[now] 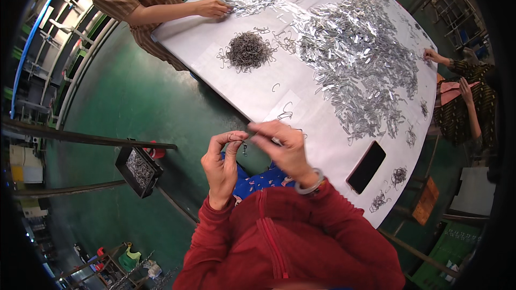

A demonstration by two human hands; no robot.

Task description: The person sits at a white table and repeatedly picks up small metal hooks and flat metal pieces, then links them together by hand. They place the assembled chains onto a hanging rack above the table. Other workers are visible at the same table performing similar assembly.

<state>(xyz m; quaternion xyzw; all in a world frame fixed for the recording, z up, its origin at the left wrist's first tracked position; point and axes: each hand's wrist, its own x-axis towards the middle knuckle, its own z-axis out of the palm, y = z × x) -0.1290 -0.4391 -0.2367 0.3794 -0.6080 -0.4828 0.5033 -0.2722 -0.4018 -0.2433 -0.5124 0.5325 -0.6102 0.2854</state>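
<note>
My left hand [221,165] is raised in front of my lap, beside the table's near edge, with thumb and forefinger pinched together. A small dark wire hook [232,137] shows at those fingertips. Close by, my right hand [285,144] reaches over with its fingertips almost meeting the left ones. Motion blurs its fingers, so whether they grip anything is unclear. A small metal piece [244,149] hangs just below the fingertips, too small to name. Several loose wire hooks [286,111] lie on the white tabletop [333,158] just beyond my right hand.
A large heap of flat silvery metal pieces [349,48] and a pile of dark wire hooks [249,51] cover parts of the table. A black phone [367,166] lies at right. Co-workers' hands [213,8] are at the edges. A black crate [152,183] stands left.
</note>
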